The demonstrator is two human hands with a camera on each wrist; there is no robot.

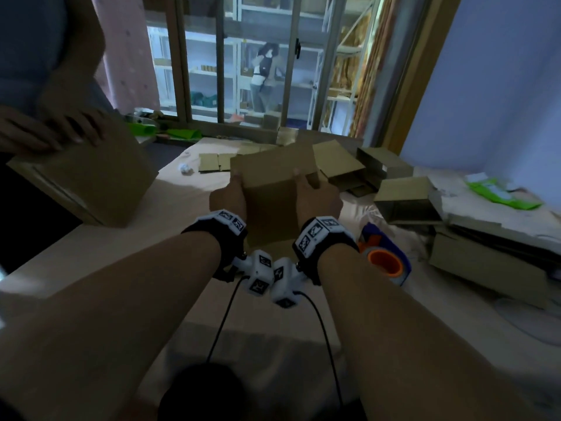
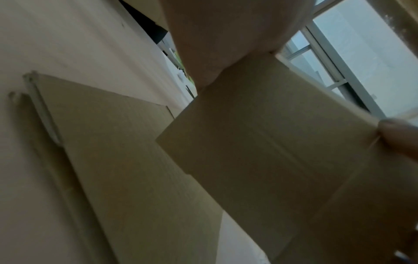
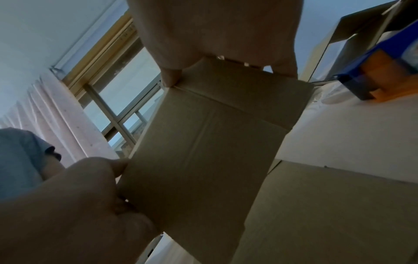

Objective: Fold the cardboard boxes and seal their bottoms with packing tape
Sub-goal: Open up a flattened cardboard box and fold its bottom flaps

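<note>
A brown cardboard box (image 1: 270, 189), still flat-sided, is held up over the table between both my hands. My left hand (image 1: 230, 194) grips its left edge, thumb on the near face. My right hand (image 1: 315, 192) grips the right edge the same way. In the left wrist view the box (image 2: 260, 142) fills the centre under my left hand (image 2: 226, 44), with a fingertip of the other hand (image 2: 398, 135) at its far edge. In the right wrist view my right hand (image 3: 214, 35) pinches the box (image 3: 203, 142) at the top and my left hand (image 3: 74, 205) holds the bottom.
A blue and orange tape dispenser (image 1: 384, 256) lies on the table right of my right wrist. Several folded boxes (image 1: 403, 202) and flat blanks (image 1: 217, 162) lie behind and to the right. Another person's hands (image 1: 51, 129) hold a large cardboard box (image 1: 91, 180) at the left.
</note>
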